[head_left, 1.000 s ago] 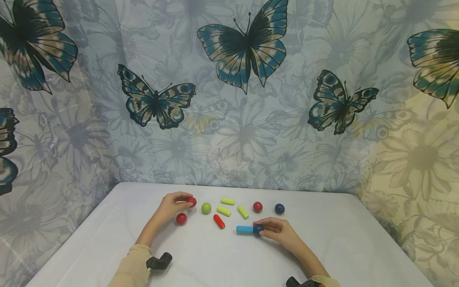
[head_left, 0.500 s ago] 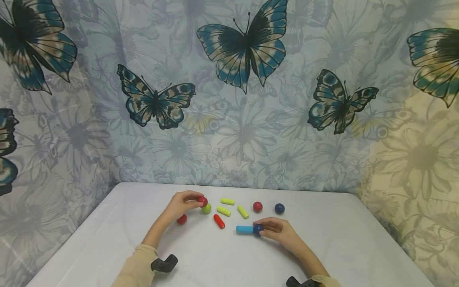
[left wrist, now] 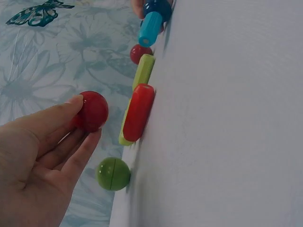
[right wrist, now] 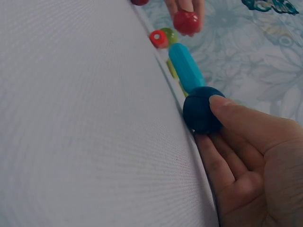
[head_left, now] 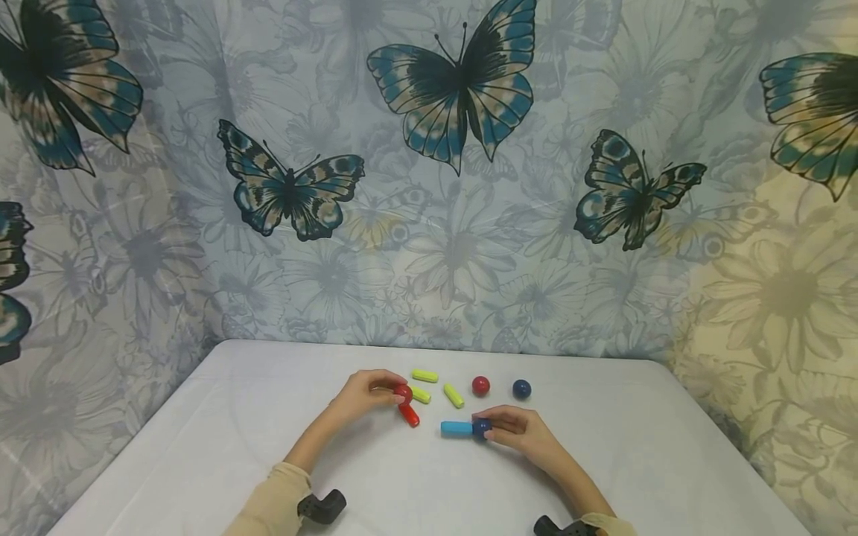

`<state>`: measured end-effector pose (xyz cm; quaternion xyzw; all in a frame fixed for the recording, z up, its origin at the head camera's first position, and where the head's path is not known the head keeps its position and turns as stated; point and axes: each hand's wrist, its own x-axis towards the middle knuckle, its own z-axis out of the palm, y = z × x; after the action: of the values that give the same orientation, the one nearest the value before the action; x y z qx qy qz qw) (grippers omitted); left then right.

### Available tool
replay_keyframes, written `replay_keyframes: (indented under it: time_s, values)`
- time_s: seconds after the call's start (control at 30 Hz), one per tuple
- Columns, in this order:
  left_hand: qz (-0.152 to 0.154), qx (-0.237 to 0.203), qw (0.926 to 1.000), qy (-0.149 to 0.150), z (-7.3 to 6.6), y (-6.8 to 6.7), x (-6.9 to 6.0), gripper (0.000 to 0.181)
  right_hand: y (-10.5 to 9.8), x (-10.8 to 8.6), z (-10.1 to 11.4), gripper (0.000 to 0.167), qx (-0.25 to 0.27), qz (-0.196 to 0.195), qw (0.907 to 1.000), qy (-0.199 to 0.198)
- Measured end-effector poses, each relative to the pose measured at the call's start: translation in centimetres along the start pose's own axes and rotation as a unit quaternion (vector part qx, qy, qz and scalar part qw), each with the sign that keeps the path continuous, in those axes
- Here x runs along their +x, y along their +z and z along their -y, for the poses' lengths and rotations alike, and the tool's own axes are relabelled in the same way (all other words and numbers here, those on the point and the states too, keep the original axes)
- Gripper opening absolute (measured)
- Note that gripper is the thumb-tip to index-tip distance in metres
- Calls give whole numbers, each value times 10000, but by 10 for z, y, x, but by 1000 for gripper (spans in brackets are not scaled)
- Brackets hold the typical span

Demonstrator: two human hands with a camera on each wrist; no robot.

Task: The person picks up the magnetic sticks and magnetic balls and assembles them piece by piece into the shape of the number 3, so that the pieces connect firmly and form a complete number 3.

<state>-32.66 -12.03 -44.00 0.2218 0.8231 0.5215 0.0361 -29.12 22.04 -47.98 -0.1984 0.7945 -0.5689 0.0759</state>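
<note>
My left hand (head_left: pixel 365 396) pinches a red ball (left wrist: pixel 94 111) between thumb and fingers, raised over the table. In the head view it lies close to the upper end of a red stick (head_left: pixel 410 415). A green ball (left wrist: pixel 112 174) sits below this hand in the left wrist view; the hand hides it from the head camera. My right hand (head_left: pixel 526 434) grips a dark blue ball (right wrist: pixel 203 109) with thumb and fingertips. A light blue stick (right wrist: pixel 186 67) is joined to that ball and points left in the head view.
Several loose pieces lie on the white table (head_left: pixel 415 484): yellow-green sticks (head_left: pixel 453 395), another red ball (head_left: pixel 480 385) and another dark blue ball (head_left: pixel 521 388). A further red ball (right wrist: pixel 139 2) shows at the right wrist view's top edge. Butterfly-patterned cloth (head_left: pixel 456 246) hangs behind.
My left hand has carried the red ball rightward, past the green ball, to near the red stick. My right hand has stayed still with the blue ball and stick.
</note>
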Motion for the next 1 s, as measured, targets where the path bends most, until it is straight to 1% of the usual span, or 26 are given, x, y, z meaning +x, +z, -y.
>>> replay_keyframes:
  time_s: [0.27, 0.43, 0.53, 0.6, 0.77, 1.0]
  values:
    - [285, 8, 9995, 96, -4, 14, 1, 29, 0, 0, 3, 40, 14, -20, 10000, 26]
    - [405, -26, 9984, 399, -6, 23, 2, 27, 1, 0, 4, 40, 19, -39, 10000, 52]
    - [456, 39, 9973, 571, -7, 27, 2, 27, 1, 0, 3, 41, 23, -29, 10000, 45]
    - [498, 80, 9968, 616, -8, 30, 2, 28, 1, 0, 3, 41, 26, -21, 10000, 39]
    - [625, 135, 9963, 569, -7, 35, 1, 29, 0, 0, 2, 41, 25, -3, 10000, -10]
    - [650, 214, 9948, 749, -6, 44, 0, 28, 0, -1, 3, 40, 50, -2, 10000, -40]
